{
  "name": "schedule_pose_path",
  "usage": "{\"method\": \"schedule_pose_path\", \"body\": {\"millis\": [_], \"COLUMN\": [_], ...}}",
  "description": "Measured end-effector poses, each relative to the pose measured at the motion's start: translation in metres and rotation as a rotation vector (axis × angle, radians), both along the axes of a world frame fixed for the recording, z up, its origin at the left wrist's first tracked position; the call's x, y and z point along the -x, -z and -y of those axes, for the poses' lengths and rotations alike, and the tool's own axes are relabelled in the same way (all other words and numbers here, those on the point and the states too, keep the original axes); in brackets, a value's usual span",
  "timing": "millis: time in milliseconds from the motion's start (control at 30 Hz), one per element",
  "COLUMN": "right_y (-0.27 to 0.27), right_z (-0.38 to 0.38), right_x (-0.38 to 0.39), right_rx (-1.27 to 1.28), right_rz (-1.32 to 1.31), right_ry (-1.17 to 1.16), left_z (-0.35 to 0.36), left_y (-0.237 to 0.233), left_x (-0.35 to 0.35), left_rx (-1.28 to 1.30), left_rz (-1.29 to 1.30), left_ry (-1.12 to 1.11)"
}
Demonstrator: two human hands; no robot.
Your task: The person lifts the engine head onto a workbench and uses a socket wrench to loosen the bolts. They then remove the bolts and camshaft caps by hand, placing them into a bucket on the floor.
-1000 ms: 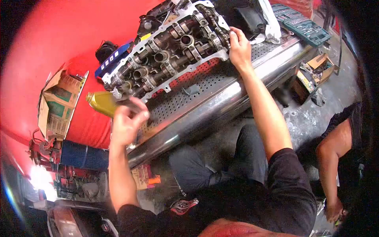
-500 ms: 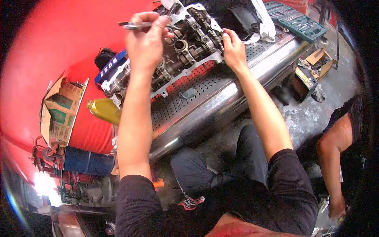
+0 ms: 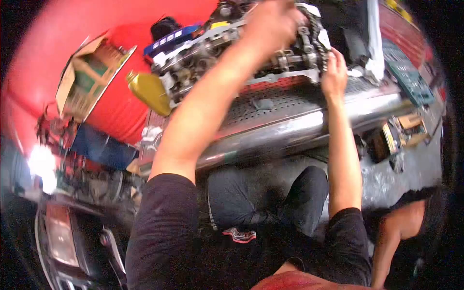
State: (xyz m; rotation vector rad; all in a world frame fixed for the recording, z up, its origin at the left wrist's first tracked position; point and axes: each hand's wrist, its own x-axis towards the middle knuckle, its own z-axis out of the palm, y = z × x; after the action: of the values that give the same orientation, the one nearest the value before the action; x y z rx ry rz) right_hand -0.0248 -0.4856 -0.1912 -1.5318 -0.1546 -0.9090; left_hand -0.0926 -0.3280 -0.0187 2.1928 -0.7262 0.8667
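Note:
A cylinder head [image 3: 193, 65] with camshafts and a timing chain at its right end lies on a perforated metal bench [image 3: 285, 104]. Over its upper right part is my left hand [image 3: 275, 24], closed and smeared by motion; what it holds is hidden in the blur. My right hand [image 3: 334, 75] grips the chain end of the head, fingers pointing up along its edge. A small grey piece [image 3: 262, 104] lies on the bench in front of the head.
A gold oil bottle [image 3: 147, 92] leans at the head's left, near an open cardboard box [image 3: 92, 79]. Right of the bench are a green tool case [image 3: 408, 72] and a carton [image 3: 406, 130]. Another person's arm [image 3: 396, 237] shows at lower right.
My left hand has moved right across the cylinder head, and the metal hand tool seen in it earlier no longer shows. My right hand stays at the chain end. The view has shifted.

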Motion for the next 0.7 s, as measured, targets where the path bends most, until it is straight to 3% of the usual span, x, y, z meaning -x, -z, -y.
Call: {"method": "schedule_pose_path", "body": {"millis": [33,67,100,167,200,233,300,333,367,433,467,500,567,633,667,700], "right_y": [0.001,0.001,0.001,0.001,0.000,0.002,0.006,0.011,0.016,0.012,0.007,0.006,0.010,0.016,0.015,0.016], "right_z": [0.000,0.000,0.000,0.002,0.002,0.002,0.004,0.006,0.007,0.006,0.003,0.002,0.004,0.009,0.009,0.009], "right_x": [0.000,-0.002,-0.003,-0.007,-0.007,-0.004,-0.008,-0.015,-0.022,-0.016,-0.013,-0.009,-0.011,-0.019,-0.021,-0.016], "right_rx": [-0.004,-0.016,-0.025,-0.011,-0.008,-0.002,-0.021,-0.047,-0.073,-0.050,-0.031,-0.005,0.037,0.005,-0.050,-0.034], "right_rz": [-0.003,0.007,0.013,0.014,0.019,0.013,0.026,0.041,0.054,0.053,0.056,0.048,0.057,0.070,0.060,0.050], "right_ry": [0.006,-0.007,-0.016,-0.008,-0.007,-0.010,-0.050,-0.077,-0.103,-0.089,-0.047,-0.007,-0.003,-0.061,-0.104,-0.095], "left_z": [-0.004,-0.005,-0.005,-0.006,-0.002,0.000,0.002,0.003,-0.002,-0.008,-0.010,-0.004,-0.005,-0.003,-0.006,-0.006], "left_y": [0.025,0.038,0.040,0.029,0.016,0.004,0.023,0.036,0.054,0.044,0.033,0.014,0.014,0.042,0.056,0.052], "left_x": [-0.010,-0.005,0.000,-0.003,-0.004,-0.013,-0.004,-0.005,-0.001,0.002,-0.017,-0.001,-0.020,-0.003,-0.008,-0.003], "left_rx": [-0.387,-0.558,-0.607,-0.470,-0.401,-0.204,-0.420,-0.747,-0.728,-0.728,-0.542,-0.299,-0.164,-0.718,-0.772,-0.645], "left_rz": [0.574,0.692,0.705,0.633,0.456,0.370,0.592,0.786,0.717,0.719,0.732,0.427,0.492,0.715,0.683,0.678], "left_ry": [-0.040,0.053,0.027,0.053,-0.103,-0.061,-0.089,-0.049,0.034,0.013,0.098,-0.055,-0.033,0.071,0.105,0.041]}}
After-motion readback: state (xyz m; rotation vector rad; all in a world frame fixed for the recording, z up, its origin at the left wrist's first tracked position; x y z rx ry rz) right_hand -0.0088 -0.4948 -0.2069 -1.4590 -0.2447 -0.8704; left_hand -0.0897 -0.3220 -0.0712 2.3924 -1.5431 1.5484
